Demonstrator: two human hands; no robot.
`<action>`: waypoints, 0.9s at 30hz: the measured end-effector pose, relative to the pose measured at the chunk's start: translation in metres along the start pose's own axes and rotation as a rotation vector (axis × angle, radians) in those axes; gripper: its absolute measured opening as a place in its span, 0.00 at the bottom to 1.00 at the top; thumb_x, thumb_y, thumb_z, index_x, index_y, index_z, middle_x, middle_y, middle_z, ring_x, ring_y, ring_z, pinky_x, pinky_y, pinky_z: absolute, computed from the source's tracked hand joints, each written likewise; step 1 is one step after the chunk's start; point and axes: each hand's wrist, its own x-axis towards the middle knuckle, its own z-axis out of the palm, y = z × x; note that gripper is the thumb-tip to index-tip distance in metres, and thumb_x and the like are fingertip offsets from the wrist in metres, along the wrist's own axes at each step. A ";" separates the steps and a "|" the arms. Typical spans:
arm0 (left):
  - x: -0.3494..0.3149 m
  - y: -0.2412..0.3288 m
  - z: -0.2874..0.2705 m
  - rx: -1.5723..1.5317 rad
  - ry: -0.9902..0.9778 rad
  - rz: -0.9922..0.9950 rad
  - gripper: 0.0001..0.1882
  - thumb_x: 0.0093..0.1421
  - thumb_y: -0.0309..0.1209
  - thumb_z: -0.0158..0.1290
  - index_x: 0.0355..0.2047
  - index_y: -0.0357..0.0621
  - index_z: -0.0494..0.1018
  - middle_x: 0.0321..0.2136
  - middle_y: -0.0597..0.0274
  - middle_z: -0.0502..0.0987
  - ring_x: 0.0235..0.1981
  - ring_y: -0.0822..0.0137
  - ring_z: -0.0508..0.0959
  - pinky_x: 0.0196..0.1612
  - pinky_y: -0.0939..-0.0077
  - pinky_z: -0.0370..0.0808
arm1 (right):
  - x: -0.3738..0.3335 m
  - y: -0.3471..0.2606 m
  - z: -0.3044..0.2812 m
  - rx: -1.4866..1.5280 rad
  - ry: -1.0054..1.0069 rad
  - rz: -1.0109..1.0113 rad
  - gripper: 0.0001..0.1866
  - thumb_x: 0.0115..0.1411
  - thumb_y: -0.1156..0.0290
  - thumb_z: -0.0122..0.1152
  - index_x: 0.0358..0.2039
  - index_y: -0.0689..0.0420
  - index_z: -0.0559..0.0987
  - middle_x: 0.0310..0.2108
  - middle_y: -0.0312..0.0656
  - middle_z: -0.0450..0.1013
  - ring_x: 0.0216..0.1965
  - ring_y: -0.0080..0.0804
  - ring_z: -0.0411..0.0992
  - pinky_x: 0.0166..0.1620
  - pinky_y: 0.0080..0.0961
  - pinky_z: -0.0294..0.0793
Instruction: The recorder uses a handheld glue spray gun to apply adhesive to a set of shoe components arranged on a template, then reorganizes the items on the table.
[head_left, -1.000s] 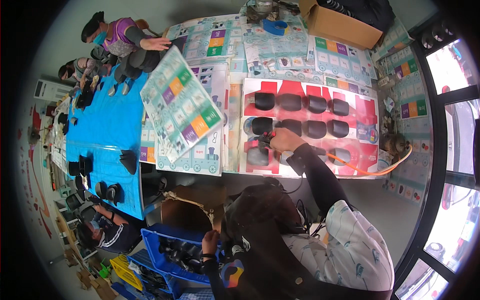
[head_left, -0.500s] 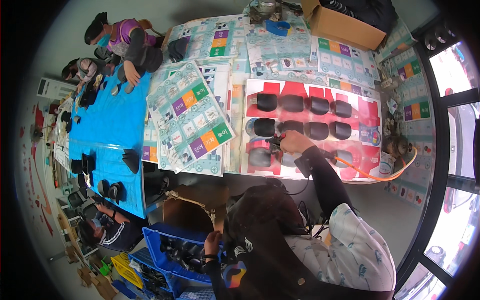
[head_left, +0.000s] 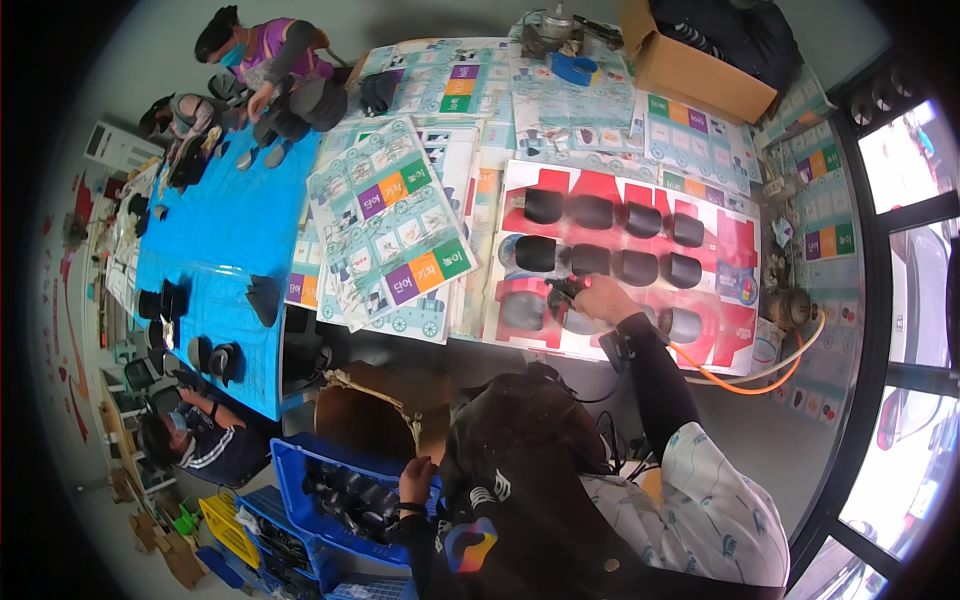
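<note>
My right hand [head_left: 603,300] is closed round a dark spray gun [head_left: 566,290] fed by an orange hose [head_left: 716,378]. The gun is above the nearest row of black, curved, cap-like pieces, just over a partly hidden one. Several such pieces [head_left: 636,268] lie in rows on a red-and-white printed board [head_left: 737,240]. Those in the nearest row, such as the leftmost piece [head_left: 522,311], look greyer and shinier. Low beside my body, my left hand [head_left: 416,480] has curled fingers, next to a blue crate [head_left: 290,490] of black pieces. Anything inside those fingers is hidden.
Printed sheets [head_left: 390,215] cover the table left of the board. A cardboard box [head_left: 690,70] and blue tape roll [head_left: 573,68] stand at the back. Co-workers [head_left: 285,60] sit around a blue-covered table [head_left: 235,230] on the left. A brown chair [head_left: 365,415] stands before me.
My right hand and the spray gun have moved slightly right along the nearest row. The whole view has shifted a little. A co-worker's hand has lifted at the blue table.
</note>
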 end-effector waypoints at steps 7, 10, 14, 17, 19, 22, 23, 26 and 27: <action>-0.007 -0.016 0.000 0.003 0.076 0.042 0.15 0.65 0.32 0.55 0.45 0.33 0.78 0.34 0.54 0.85 0.35 0.64 0.85 0.41 0.72 0.79 | -0.022 0.004 0.018 -0.006 -0.031 -0.111 0.18 0.48 0.66 0.61 0.38 0.62 0.83 0.35 0.62 0.78 0.39 0.61 0.76 0.45 0.42 0.75; -0.009 -0.017 0.003 -0.006 0.063 0.045 0.13 0.66 0.31 0.54 0.46 0.34 0.78 0.34 0.53 0.84 0.35 0.65 0.84 0.41 0.72 0.79 | -0.032 0.000 0.026 -0.176 -0.036 -0.310 0.15 0.50 0.68 0.61 0.39 0.60 0.81 0.34 0.56 0.78 0.38 0.55 0.76 0.43 0.44 0.73; -0.018 -0.029 0.008 -0.110 0.084 0.047 0.13 0.66 0.32 0.54 0.45 0.34 0.77 0.33 0.53 0.84 0.34 0.65 0.84 0.40 0.71 0.79 | -0.053 -0.008 0.031 -0.102 0.005 -0.261 0.16 0.52 0.66 0.63 0.41 0.58 0.82 0.35 0.55 0.78 0.39 0.57 0.76 0.44 0.44 0.75; -0.022 -0.041 0.010 -0.108 0.055 0.031 0.14 0.67 0.30 0.53 0.48 0.32 0.76 0.36 0.53 0.84 0.37 0.63 0.85 0.42 0.70 0.80 | -0.059 0.000 0.043 -0.211 0.013 -0.290 0.17 0.55 0.63 0.65 0.44 0.56 0.84 0.39 0.57 0.79 0.43 0.56 0.78 0.48 0.42 0.76; -0.025 -0.054 0.016 -0.151 0.056 0.031 0.14 0.67 0.31 0.53 0.47 0.31 0.76 0.36 0.53 0.83 0.37 0.62 0.84 0.42 0.70 0.80 | -0.057 0.006 0.052 -0.223 -0.042 -0.294 0.17 0.55 0.63 0.65 0.44 0.56 0.84 0.38 0.58 0.79 0.42 0.57 0.78 0.48 0.43 0.76; -0.031 -0.074 0.022 -0.178 0.068 0.051 0.14 0.67 0.31 0.53 0.46 0.33 0.76 0.35 0.53 0.84 0.35 0.63 0.85 0.41 0.70 0.80 | -0.059 0.004 0.066 -0.248 -0.008 -0.363 0.16 0.56 0.66 0.63 0.44 0.57 0.83 0.38 0.58 0.79 0.43 0.58 0.77 0.48 0.44 0.76; -0.032 -0.078 0.023 -0.163 0.078 0.074 0.13 0.66 0.31 0.53 0.46 0.35 0.77 0.34 0.54 0.84 0.33 0.65 0.85 0.39 0.72 0.79 | -0.058 0.003 0.068 -0.202 0.020 -0.386 0.17 0.55 0.67 0.62 0.45 0.58 0.83 0.39 0.58 0.79 0.43 0.58 0.77 0.48 0.44 0.76; -0.035 -0.090 0.023 -0.184 0.059 0.080 0.13 0.67 0.31 0.52 0.46 0.35 0.77 0.34 0.53 0.84 0.34 0.64 0.85 0.39 0.71 0.80 | -0.057 0.012 0.067 -0.154 0.066 -0.416 0.16 0.57 0.66 0.63 0.45 0.57 0.83 0.37 0.56 0.79 0.41 0.55 0.78 0.46 0.42 0.76; -0.034 -0.093 0.022 -0.184 0.058 0.089 0.13 0.67 0.31 0.52 0.46 0.35 0.77 0.34 0.53 0.84 0.34 0.64 0.85 0.39 0.71 0.80 | -0.057 0.018 0.065 -0.152 0.084 -0.415 0.16 0.59 0.63 0.65 0.45 0.56 0.82 0.36 0.53 0.79 0.39 0.52 0.79 0.43 0.40 0.77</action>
